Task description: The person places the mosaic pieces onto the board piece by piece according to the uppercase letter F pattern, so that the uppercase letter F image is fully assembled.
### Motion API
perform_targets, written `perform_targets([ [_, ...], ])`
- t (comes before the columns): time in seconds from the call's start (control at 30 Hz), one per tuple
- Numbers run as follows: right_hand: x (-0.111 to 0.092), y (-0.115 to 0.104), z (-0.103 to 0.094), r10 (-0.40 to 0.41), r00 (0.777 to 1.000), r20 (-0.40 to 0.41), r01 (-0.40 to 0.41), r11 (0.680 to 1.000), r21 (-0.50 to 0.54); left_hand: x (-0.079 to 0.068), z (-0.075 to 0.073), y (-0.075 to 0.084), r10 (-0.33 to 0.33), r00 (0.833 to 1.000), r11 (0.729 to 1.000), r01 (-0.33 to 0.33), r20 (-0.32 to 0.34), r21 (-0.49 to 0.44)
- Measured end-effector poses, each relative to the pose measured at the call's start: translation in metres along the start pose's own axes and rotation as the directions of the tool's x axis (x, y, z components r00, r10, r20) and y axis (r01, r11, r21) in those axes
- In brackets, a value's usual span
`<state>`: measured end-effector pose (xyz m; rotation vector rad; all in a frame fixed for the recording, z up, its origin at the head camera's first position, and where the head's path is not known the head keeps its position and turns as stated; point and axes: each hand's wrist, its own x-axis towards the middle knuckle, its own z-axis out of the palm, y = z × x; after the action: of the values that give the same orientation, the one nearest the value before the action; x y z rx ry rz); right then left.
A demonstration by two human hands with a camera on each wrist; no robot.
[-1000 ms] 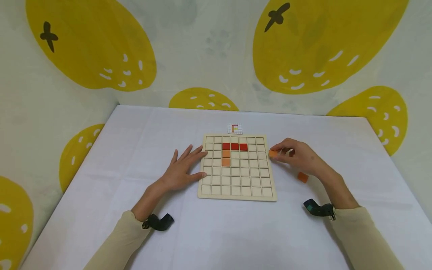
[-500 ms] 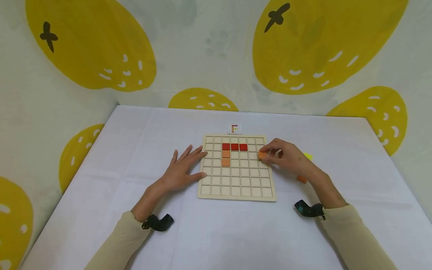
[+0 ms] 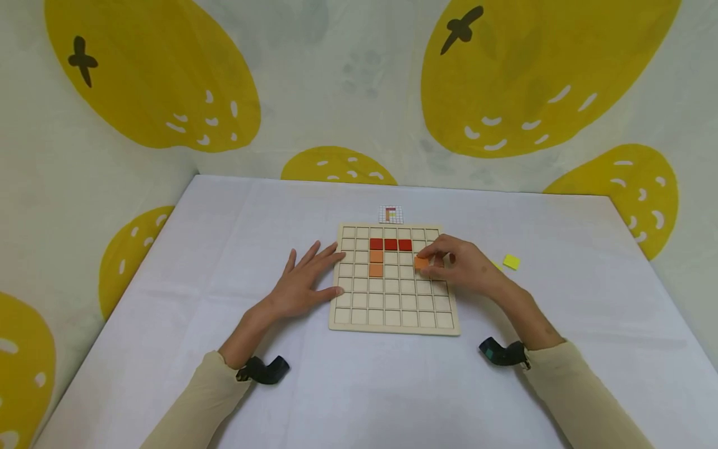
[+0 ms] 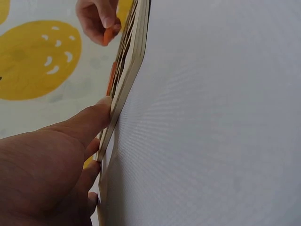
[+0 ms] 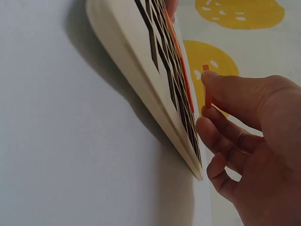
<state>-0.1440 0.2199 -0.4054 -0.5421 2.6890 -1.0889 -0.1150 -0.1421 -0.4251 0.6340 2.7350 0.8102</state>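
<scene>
A pale wooden grid board lies flat on the table. Set in its cells are a row of three red square tiles and, below the leftmost, two orange tiles in a column. My right hand pinches another orange tile between thumb and fingers, over the right part of the board. In the right wrist view that tile is seen edge-on, apart from the board. My left hand has its fingers spread, with fingertips and thumb resting on the board's left edge.
Behind the board lies a small printed grid card with a coloured pattern. To the right, a yellow tile lies on the white tablecloth, with a second yellow piece partly hidden by my right hand. A patterned wall stands behind.
My right hand has carried the orange tile leftward from beside the board to above its cells. Yellow tiles behind the hand came into view; the loose orange tile is now hidden. My left hand stays put.
</scene>
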Motion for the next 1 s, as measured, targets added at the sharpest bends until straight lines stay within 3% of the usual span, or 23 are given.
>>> perform_targets([
  [0.57,0.004,-0.017,0.023,-0.051,0.999,-0.005,0.051,0.998,0.031,0.001,0.001,0.0,-0.007,1.0,1.0,0.007,-0.002,0.002],
  [1.0,0.006,-0.038,0.042,-0.074,0.996,0.049,0.073,0.997,0.023,0.001,-0.001,0.002,-0.006,1.0,1.0,0.006,0.0,0.018],
])
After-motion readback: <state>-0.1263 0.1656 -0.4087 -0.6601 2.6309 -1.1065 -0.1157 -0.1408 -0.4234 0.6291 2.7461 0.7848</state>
